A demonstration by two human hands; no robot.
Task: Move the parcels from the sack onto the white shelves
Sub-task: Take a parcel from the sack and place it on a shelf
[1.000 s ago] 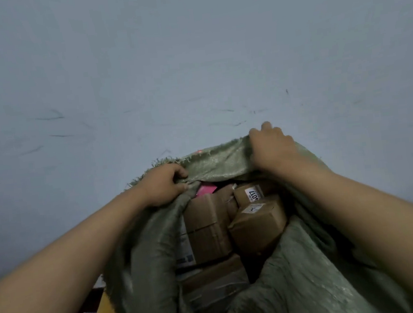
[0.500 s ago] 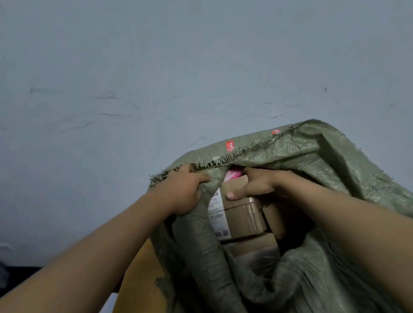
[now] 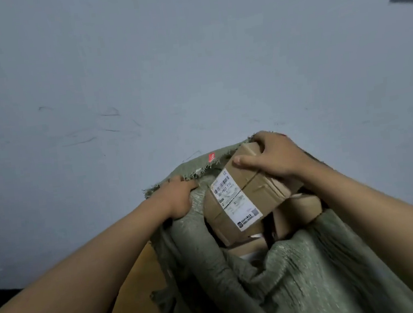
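A box (image 3: 244, 190) is now raised from the sack (image 3: 302, 273), gripped by the right hand (image 3: 274, 159); the sack's edge stays clutched by the left hand (image 3: 179, 197). Shelving comes next.

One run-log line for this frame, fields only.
left hand: grips sack rim | right hand: grips labelled parcel at sack mouth | shelves: not in view
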